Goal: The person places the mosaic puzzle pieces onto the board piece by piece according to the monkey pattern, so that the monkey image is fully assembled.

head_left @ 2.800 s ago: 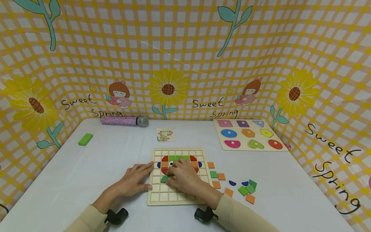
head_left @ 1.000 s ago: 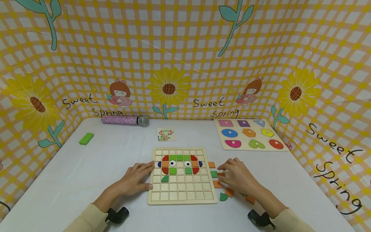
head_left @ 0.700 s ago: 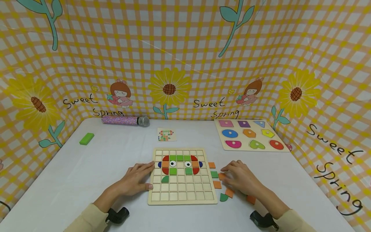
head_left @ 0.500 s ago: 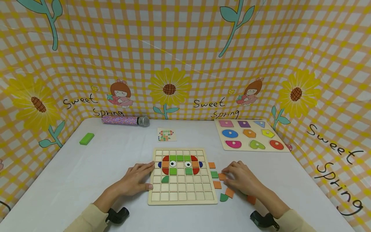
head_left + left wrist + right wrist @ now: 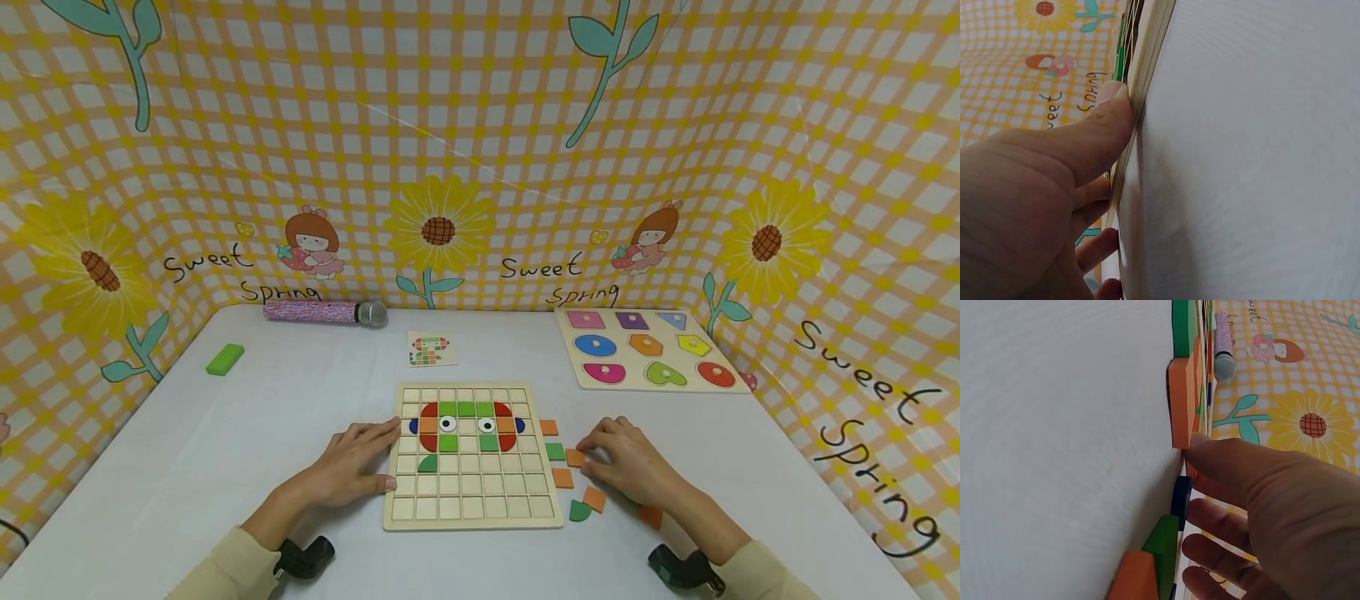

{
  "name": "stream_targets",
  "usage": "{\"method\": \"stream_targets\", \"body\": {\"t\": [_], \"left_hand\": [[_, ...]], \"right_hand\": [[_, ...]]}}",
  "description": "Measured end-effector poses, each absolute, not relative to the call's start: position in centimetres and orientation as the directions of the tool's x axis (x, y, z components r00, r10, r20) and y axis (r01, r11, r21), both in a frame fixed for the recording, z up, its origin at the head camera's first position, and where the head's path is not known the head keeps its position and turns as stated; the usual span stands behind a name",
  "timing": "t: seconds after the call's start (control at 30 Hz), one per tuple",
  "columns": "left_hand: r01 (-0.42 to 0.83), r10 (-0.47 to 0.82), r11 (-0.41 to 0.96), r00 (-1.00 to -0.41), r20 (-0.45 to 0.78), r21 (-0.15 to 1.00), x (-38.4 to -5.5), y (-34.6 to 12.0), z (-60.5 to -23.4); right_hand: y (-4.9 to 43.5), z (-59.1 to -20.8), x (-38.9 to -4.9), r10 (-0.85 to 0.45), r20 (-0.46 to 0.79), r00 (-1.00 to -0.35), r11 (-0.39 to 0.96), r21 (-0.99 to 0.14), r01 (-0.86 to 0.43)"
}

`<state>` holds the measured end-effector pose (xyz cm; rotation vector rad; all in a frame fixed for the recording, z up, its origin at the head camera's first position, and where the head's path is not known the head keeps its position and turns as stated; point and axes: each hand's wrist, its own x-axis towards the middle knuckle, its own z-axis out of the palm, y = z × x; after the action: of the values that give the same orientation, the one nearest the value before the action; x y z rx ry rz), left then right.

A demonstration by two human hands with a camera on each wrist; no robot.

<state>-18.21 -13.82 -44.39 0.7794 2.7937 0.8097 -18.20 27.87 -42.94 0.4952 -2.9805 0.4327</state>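
Observation:
My left hand (image 5: 348,467) rests at the left edge of the wooden grid board (image 5: 472,525), thumb and fingertips touching it. In the left wrist view the thumb (image 5: 1107,119) presses on the board's side. On the board lie coloured tiles forming a face with two round eyes (image 5: 447,423), plus a green quarter-round tile (image 5: 428,463) lower down. Right of the board, my right hand (image 5: 630,467) pinches an orange square tile (image 5: 574,457) between thumb and index finger at its right side. The tile lies on the table. The right hand's other fingers are loosely curled and hide some pieces.
Nearby lie orange tiles (image 5: 594,499), a green square (image 5: 555,452) and a green quarter-round (image 5: 580,511). A pattern card (image 5: 432,349) stands behind the board. Farther off are a glittery microphone (image 5: 322,312), a green block (image 5: 225,359) and a shape puzzle (image 5: 652,387).
My right hand has left the board and moved right to the loose tiles, uncovering the second eye and a green square. A green quarter-round now lies beside the board. My left hand stays put.

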Motion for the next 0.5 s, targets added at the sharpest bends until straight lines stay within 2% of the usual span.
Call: {"method": "stream_targets", "body": {"t": [0.2,0.5], "left_hand": [[0.444,0.513,0.722,-0.858,0.02,0.53,-18.3,-13.8,-44.4],[0.451,0.52,0.72,-0.854,0.02,0.528,-18.2,-13.9,-44.4]], "right_hand": [[27.7,-42.6,-18.0,-0.316,0.172,-0.933,0.902,-0.249,-0.352],[25.9,-41.5,-17.3,-0.363,0.226,-0.904,0.861,-0.289,-0.418]]}}
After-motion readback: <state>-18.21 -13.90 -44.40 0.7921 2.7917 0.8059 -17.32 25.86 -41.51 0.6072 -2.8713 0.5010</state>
